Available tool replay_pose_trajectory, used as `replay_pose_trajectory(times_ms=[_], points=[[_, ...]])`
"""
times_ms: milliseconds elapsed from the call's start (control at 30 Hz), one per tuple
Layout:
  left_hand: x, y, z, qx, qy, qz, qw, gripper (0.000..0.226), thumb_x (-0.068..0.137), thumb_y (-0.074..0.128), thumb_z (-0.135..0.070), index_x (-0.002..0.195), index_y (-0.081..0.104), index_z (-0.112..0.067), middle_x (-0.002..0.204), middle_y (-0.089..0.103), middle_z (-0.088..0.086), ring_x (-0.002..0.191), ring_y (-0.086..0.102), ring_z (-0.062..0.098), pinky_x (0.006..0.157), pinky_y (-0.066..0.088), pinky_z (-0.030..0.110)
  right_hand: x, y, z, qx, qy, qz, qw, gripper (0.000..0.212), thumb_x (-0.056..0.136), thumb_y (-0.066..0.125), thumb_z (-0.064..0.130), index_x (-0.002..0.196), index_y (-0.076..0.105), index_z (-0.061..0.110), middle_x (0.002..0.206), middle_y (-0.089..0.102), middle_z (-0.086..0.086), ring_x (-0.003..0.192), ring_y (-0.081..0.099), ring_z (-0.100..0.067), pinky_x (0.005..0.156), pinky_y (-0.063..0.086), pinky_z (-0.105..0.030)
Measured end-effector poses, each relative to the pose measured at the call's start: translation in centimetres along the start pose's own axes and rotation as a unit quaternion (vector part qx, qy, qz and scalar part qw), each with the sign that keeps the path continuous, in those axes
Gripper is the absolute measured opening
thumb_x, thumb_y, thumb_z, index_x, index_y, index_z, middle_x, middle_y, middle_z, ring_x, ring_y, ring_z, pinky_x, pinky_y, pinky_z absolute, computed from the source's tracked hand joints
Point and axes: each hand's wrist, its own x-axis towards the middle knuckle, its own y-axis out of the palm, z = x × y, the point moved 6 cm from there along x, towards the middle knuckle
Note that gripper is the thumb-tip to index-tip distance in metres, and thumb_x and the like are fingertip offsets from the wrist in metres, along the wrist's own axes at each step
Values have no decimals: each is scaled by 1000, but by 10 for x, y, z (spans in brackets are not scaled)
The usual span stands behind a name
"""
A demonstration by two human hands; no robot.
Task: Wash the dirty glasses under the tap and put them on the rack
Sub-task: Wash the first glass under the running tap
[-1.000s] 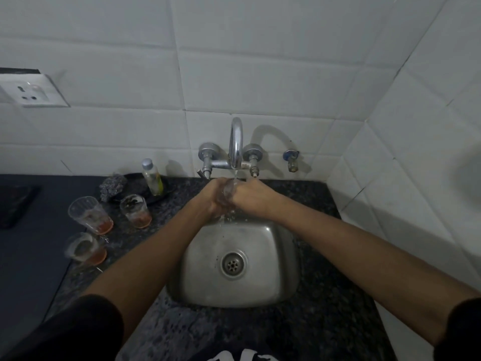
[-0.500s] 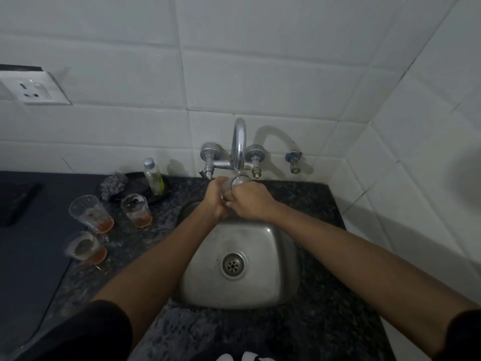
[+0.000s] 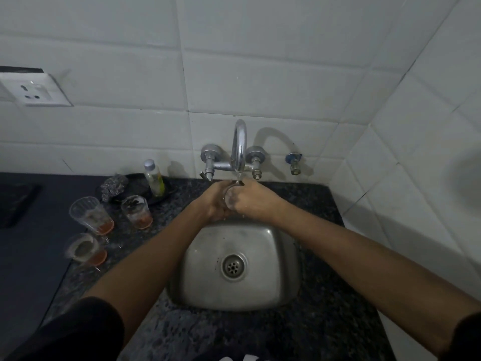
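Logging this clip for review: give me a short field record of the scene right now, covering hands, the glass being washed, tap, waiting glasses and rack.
left hand: shut on the held glass
right hand: shut on the held glass
held glass: between both hands, under the tap, above the sink
tap: running, thin stream
dirty glasses: three on the counter left of the sink, each with reddish dregs
bottle: upright behind the dirty glasses
rack: not in view

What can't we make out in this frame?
- Glass, head view: mostly wrapped by left hand and right hand; cleanliness unclear.
- Rack: not in frame.
- Near glass on the counter: blurred and dim; contents unclear.
- Bottle: label too small.
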Motion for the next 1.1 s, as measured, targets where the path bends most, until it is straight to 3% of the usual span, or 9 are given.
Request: replay_pose_trajectory(times_ms=[167, 367, 433, 567, 700, 767, 833, 933, 1100], points=[[2, 9, 3, -82, 53, 8, 995, 52, 102, 33, -9, 61, 67, -7, 58, 61, 5, 52, 61, 15, 49, 51, 23, 0, 1, -3, 100, 145, 41, 984, 24, 92, 71, 28, 108, 71, 9, 111, 69, -11, 103, 67, -28, 84, 54, -39], [-7, 5, -2, -8, 38, 12, 999, 28, 90, 54, -21, 74, 75, -11, 70, 66, 5, 66, 62, 20, 55, 50, 29, 0, -6, -1, -17, -63, -31, 997, 8, 80, 73, 2, 83, 75, 9, 84, 72, -8, 83, 70, -30, 84, 56, -50], [-4, 2, -1, -33, 53, 3, 998, 28, 92, 53, -18, 74, 72, -9, 70, 64, 5, 61, 62, 18, 54, 50, 27, -1, 3, -6, 47, 11, -4, 999, 12, 85, 72, 9, 97, 74, 9, 97, 74, -9, 95, 70, -30, 94, 54, -49], [2, 2, 9, -147, 85, -11, 985, 39, 98, 47, -27, 90, 77, -3, 94, 71, 14, 86, 70, 25, 81, 56, 36, 4, 11, -6, 159, 173, 48, 971, 39, 97, 64, 29, 131, 62, 10, 126, 64, -14, 114, 63, -32, 88, 54, -43], [-2, 2, 11, -107, 71, 6, 992, 46, 106, 42, -36, 102, 74, -4, 92, 72, 13, 81, 71, 24, 70, 57, 35, 0, -1, 6, -41, 10, -14, 999, 15, 87, 72, 9, 102, 75, 14, 99, 73, -3, 96, 70, -22, 94, 54, -44], [-5, -4, 9, -72, 94, -32, 992, 36, 103, 52, -31, 106, 71, -2, 95, 68, 15, 76, 70, 23, 63, 58, 32, -6, 3, 2, 15, 17, -45, 999, 14, 82, 77, 7, 94, 75, 13, 98, 74, -4, 97, 70, -24, 93, 53, -45], [2, -18, 12, -97, 118, -89, 984, 38, 88, 67, -31, 107, 71, 2, 98, 67, 18, 80, 70, 27, 68, 58, 35, -7, 2, -2, 198, 91, -35, 975, 15, 83, 73, 3, 97, 71, 8, 106, 71, -10, 101, 67, -28, 86, 54, -40], [29, -42, 25, -119, 139, -134, 974, 37, 71, 74, -29, 93, 70, 1, 89, 62, 19, 78, 65, 29, 72, 55, 39, -9, 2, -4, 409, 184, -56, 892, 15, 87, 76, 17, 82, 65, 8, 85, 66, -3, 77, 63, -17, 74, 55, -39], [-11, -25, 8, -148, 184, -192, 952, 27, 77, 74, -23, 95, 72, -4, 87, 70, 12, 76, 68, 23, 75, 56, 37, -37, -15, 1, 370, 256, -229, 863, 30, 82, 82, 36, 98, 64, 17, 104, 61, 3, 101, 56, -15, 82, 53, -34]])
